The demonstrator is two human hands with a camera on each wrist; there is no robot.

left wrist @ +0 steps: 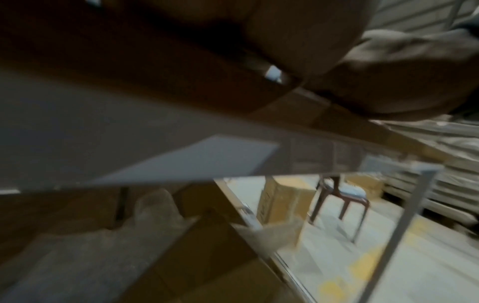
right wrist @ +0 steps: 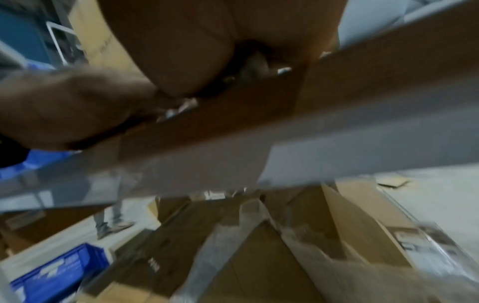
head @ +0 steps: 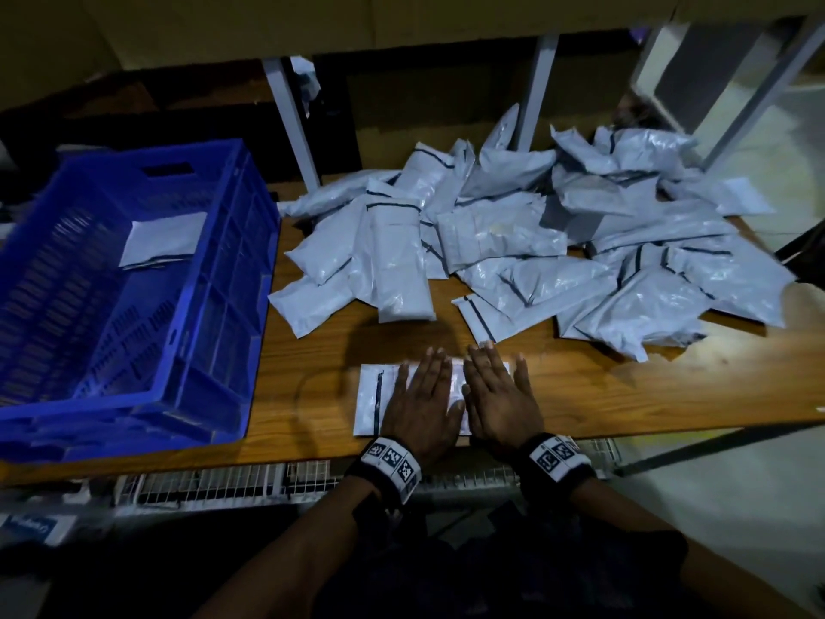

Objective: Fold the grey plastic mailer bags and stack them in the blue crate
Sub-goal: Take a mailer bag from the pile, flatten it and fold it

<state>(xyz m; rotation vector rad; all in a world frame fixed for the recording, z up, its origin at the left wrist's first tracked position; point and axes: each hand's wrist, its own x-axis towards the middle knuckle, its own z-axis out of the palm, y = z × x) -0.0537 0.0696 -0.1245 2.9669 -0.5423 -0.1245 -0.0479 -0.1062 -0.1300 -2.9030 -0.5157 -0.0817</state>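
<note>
Hands (head: 464, 395) flat on glossy mailer (head: 370, 399)

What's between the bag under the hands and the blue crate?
Nothing: in the head view, only bare wooden table separates the flat bag from the crate. Both hands, left and right, press on the bag.

Flat grey mailer (head: 372, 397) at 6 o'clock; loose pile (head: 527, 243) at 1 o'clock; blue crate (head: 223, 279) at 9 o'clock holds 1 folded bag (head: 163, 239).
</note>
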